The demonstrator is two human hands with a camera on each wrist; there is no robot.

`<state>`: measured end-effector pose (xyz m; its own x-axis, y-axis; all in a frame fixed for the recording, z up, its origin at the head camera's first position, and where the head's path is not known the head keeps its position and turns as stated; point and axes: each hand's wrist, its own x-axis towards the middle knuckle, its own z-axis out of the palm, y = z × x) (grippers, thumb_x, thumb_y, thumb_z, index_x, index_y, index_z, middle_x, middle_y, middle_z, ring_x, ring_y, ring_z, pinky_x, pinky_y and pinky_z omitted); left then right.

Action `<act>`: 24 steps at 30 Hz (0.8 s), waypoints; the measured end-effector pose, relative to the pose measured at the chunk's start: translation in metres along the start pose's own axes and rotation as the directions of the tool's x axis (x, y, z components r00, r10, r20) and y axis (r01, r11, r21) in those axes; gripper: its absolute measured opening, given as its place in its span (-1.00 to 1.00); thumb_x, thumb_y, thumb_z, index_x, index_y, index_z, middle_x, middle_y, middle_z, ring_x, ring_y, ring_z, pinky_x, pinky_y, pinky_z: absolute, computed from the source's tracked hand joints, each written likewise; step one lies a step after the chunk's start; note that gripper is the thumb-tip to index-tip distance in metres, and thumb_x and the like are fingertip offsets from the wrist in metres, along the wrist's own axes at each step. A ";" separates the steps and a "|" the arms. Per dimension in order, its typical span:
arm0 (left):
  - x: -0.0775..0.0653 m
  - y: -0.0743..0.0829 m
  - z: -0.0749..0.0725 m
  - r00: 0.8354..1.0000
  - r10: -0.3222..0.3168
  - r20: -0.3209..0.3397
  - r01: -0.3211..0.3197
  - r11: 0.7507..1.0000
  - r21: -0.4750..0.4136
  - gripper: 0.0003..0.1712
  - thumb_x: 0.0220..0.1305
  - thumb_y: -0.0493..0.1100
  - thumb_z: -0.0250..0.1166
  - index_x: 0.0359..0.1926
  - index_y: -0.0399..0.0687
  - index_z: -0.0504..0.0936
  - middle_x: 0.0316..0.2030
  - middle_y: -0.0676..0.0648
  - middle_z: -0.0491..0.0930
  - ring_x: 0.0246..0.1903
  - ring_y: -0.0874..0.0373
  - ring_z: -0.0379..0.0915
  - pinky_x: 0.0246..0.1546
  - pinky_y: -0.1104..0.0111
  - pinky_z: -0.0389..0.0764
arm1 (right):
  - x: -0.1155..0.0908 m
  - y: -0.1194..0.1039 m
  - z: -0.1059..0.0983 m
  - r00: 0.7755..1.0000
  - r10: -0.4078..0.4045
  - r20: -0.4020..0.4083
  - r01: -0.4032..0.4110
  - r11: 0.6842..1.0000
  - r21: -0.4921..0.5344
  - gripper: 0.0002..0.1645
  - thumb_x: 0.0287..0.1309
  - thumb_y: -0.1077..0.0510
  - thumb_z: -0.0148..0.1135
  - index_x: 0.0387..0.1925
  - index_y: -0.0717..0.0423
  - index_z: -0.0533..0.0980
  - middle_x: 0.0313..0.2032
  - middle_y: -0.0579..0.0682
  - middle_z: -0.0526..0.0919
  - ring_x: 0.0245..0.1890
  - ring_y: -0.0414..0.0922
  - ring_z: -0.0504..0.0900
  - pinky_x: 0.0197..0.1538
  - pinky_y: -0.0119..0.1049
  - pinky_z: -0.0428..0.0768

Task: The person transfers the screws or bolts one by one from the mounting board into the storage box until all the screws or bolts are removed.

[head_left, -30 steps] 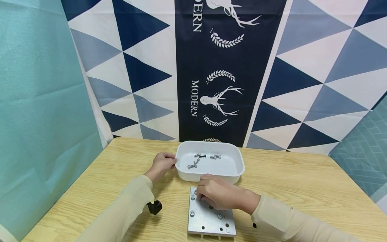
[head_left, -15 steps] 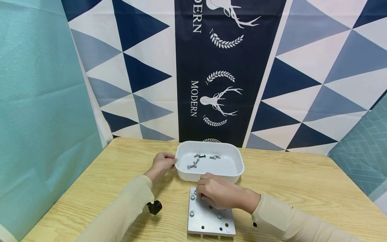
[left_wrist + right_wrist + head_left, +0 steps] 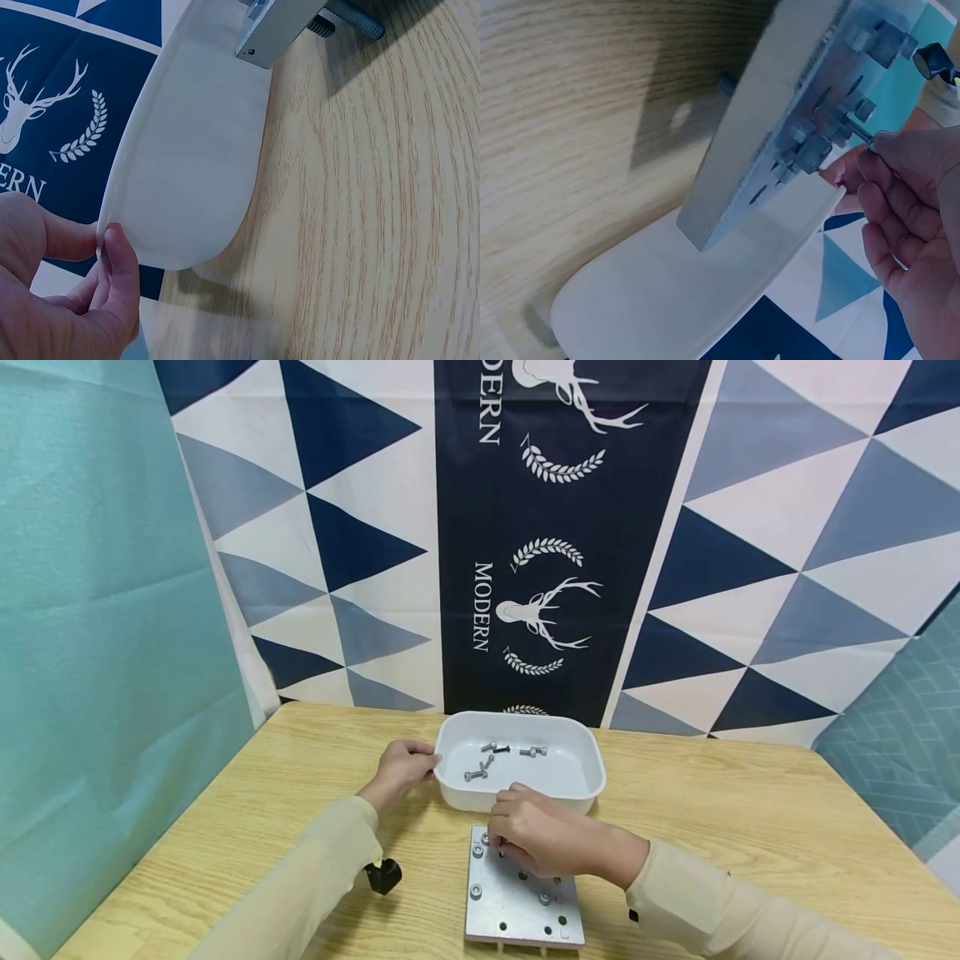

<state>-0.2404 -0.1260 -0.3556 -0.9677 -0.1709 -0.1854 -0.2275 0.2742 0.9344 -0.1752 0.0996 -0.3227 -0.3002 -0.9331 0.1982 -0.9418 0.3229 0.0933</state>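
My left hand [image 3: 403, 765] pinches the left rim of a white plastic tray [image 3: 558, 770], thumb on one side and fingers on the other. In front of the tray a silver metal plate [image 3: 517, 910] stands raised over the table, with several socket-head bolts [image 3: 476, 891] in it and bare holes between them. My right hand [image 3: 546, 833] is over the plate's far edge. In the right wrist view, its thumb and forefinger pinch a thin metal screw [image 3: 859, 130], whose far end points at the plate's top among the larger bolts.
Several loose silver bolts [image 3: 474, 774] and a dark screw [image 3: 502, 749] lie in the tray. Threaded bolt ends [image 3: 360, 19] stick out under the plate. A patterned cloth [image 3: 360, 543] hangs behind the wooden table [image 3: 712, 827]; a teal sheet [image 3: 112, 610] hangs at the left.
My right fingers have shifted very slightly, and a dark hole beside the fingertips shows now. The left hand, tray and plate have stayed in place.
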 end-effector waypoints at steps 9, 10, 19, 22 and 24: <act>-0.002 0.001 0.001 1.000 0.003 -0.001 -0.003 1.000 0.004 -0.70 0.28 -0.28 0.22 -0.01 -0.37 0.56 -0.07 -0.30 0.57 -0.26 0.06 0.58 -0.09 0.24 0.70 | 0.001 0.001 -0.005 1.000 -0.001 -0.008 0.001 1.000 -0.004 -0.89 0.06 0.25 0.31 -0.37 -0.03 0.60 -0.43 -0.25 0.62 -0.32 -0.32 0.48 -0.16 -0.47 0.49; -0.002 0.001 0.001 1.000 0.001 -0.002 -0.001 1.000 0.002 -0.70 0.28 -0.28 0.23 -0.01 -0.36 0.57 -0.07 -0.30 0.57 -0.26 0.05 0.59 -0.09 0.24 0.70 | 0.001 0.001 -0.006 1.000 -0.001 -0.011 0.001 1.000 -0.006 -0.89 0.06 0.25 0.31 -0.37 -0.03 0.60 -0.43 -0.25 0.62 -0.32 -0.32 0.48 -0.16 -0.47 0.49; -0.003 0.001 0.001 1.000 0.004 0.005 -0.004 1.000 -0.003 -0.71 0.28 -0.29 0.22 -0.01 -0.37 0.56 -0.07 -0.30 0.56 -0.32 0.12 0.56 -0.10 0.25 0.71 | 0.000 0.002 -0.010 1.000 0.015 -0.003 -0.015 0.999 -0.036 -0.89 0.06 0.25 0.32 -0.38 -0.03 0.60 -0.44 -0.25 0.61 -0.34 -0.31 0.46 -0.16 -0.47 0.49; -0.003 0.001 0.001 1.000 -0.003 0.005 0.003 1.000 -0.007 -0.71 0.28 -0.29 0.22 -0.01 -0.36 0.56 -0.06 -0.30 0.56 -0.32 0.13 0.55 -0.10 0.25 0.71 | 0.000 0.003 -0.010 1.000 0.018 -0.005 -0.018 0.999 -0.044 -0.91 0.08 0.23 0.32 -0.38 -0.03 0.60 -0.44 -0.25 0.62 -0.34 -0.31 0.47 -0.15 -0.47 0.50; -0.003 0.001 0.001 1.000 -0.005 0.003 0.005 1.000 -0.004 -0.70 0.28 -0.28 0.22 0.00 -0.36 0.56 -0.06 -0.30 0.56 -0.31 0.13 0.55 -0.10 0.25 0.71 | 0.000 0.003 -0.011 1.000 0.019 -0.009 -0.019 0.999 -0.048 -0.92 0.08 0.22 0.32 -0.38 -0.03 0.60 -0.44 -0.25 0.63 -0.34 -0.31 0.49 -0.16 -0.47 0.51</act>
<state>-0.2377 -0.1242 -0.3545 -0.9670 -0.1694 -0.1905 -0.2314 0.2695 0.9348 -0.1767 0.1028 -0.3120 -0.3164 -0.9255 0.2082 -0.9276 0.3478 0.1362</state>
